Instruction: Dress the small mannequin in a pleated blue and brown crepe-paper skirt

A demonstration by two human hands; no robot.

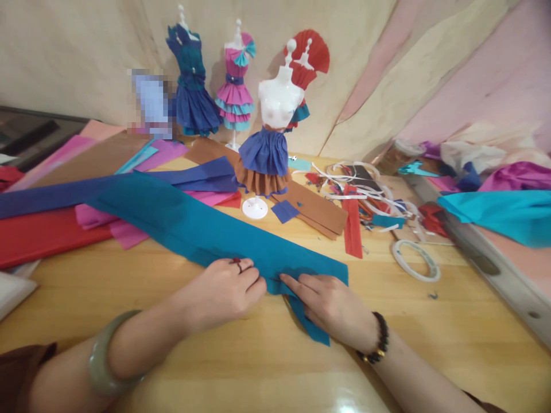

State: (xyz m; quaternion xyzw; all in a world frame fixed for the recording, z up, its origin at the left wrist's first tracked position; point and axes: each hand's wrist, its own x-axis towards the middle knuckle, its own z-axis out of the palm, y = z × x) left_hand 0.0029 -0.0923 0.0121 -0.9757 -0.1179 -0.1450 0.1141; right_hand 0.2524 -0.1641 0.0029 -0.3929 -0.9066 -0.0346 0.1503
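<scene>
A long teal crepe-paper strip (193, 226) lies slantwise across the wooden table (267, 367). My left hand (224, 292) rests on its near edge with fingers curled, pinching the paper. My right hand (331, 304) presses on the strip's near end, fingers pinched against a fold, with the fingertips of both hands almost touching. Behind the strip stands a white mannequin (278, 106) in a blue and brown paper skirt (263, 160).
Three dressed mannequins stand at the back: one dark blue (193, 86), one pink (235, 86), one red (307, 63). Red, purple and pink paper sheets (43, 235) lie left. Brown strips (321, 212), ribbon scraps (365, 195) and a tape ring (415, 261) lie right.
</scene>
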